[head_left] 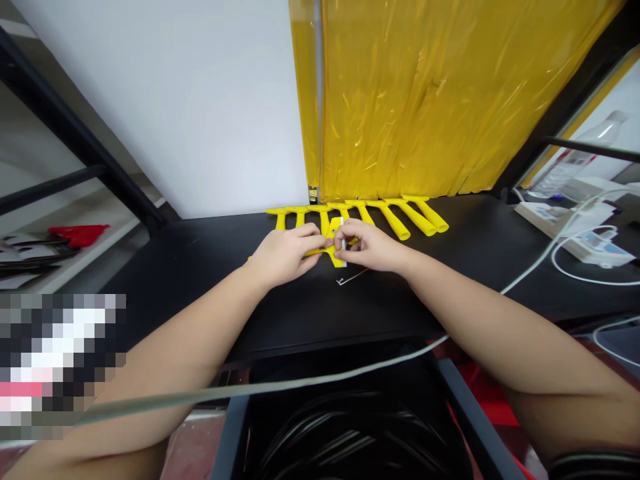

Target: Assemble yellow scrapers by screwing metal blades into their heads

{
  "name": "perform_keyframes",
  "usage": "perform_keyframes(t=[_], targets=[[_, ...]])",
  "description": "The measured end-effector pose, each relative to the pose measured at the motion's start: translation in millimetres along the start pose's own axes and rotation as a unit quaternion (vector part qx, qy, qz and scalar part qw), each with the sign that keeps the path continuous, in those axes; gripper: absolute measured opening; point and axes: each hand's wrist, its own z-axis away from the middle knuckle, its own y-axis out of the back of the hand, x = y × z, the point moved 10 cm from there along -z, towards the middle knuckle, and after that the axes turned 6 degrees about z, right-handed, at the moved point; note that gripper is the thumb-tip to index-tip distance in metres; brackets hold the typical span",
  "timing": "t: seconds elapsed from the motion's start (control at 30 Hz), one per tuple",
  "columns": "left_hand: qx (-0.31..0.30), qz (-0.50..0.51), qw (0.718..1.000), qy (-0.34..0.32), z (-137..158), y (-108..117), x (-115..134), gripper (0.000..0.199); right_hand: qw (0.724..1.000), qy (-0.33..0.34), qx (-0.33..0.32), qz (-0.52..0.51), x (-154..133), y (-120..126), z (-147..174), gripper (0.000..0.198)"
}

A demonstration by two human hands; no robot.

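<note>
Between my two hands is a yellow T-shaped plastic piece [338,259], its wide head upright and edged with a white strip [345,264]. My left hand [283,253] is closed around its handle side, with the fingers near the head. My right hand [373,247] pinches the head at the white strip with thumb and fingertips; part of the head is hidden behind these fingers. Just below lies a thin bent metal rod [350,277] on the black tabletop [300,320]. Behind my hands, several similar yellow pieces [417,217] with hollow handles lie in a row.
A white panel [200,100] and a yellow film-covered panel [425,100] stand along the back edge. At right are power strips [575,227], a plastic bottle [580,157] and white cables. One pale cable [310,383] crosses low in front. Black frame posts flank the table.
</note>
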Motion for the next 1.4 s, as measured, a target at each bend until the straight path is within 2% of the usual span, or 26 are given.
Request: perform_keyframes(t=[0.13,0.27,0.37,0.5,0.57,0.77,1.0,1.13,1.2,1.3,1.4], targets=[[0.009,-0.004,1.000,0.008,0,0,0,0.029,0.998,-0.036,-0.015,-0.057,8,-8,-1,0.029],[0.017,-0.011,1.000,0.015,0,0,-1,0.031,0.992,-0.079,0.026,-0.092,22,-9,-3,0.042],[0.026,-0.021,0.999,0.023,0,1,-3,0.032,0.981,-0.099,0.046,-0.159,31,-12,-5,0.045],[0.032,-0.035,0.998,0.027,0,1,-2,0.031,0.965,-0.131,0.032,-0.227,37,-20,-7,0.043],[0.031,-0.034,0.999,0.027,-1,0,-1,0.031,0.965,-0.141,0.018,-0.222,37,-23,-7,0.039],[0.023,-0.023,0.999,0.035,0,-1,-4,0.031,0.971,-0.115,0.020,-0.210,32,-20,-10,0.027],[0.020,-0.002,0.999,0.039,-1,-2,-7,0.032,0.965,-0.142,0.002,-0.222,34,-21,-7,0.028],[0.027,0.007,0.998,0.061,0,4,-12,0.033,0.960,-0.173,0.012,-0.221,38,-13,-5,0.031],[0.037,0.023,0.997,0.067,0,10,-15,0.033,0.962,-0.184,0.019,-0.201,40,-8,-4,0.025],[0.055,0.059,0.995,0.059,0,17,-17,0.032,0.972,-0.166,-0.011,-0.164,37,-5,-4,0.007],[0.060,0.080,0.993,0.057,1,17,-23,0.032,0.988,-0.108,-0.057,-0.091,27,-3,-1,0.009]])
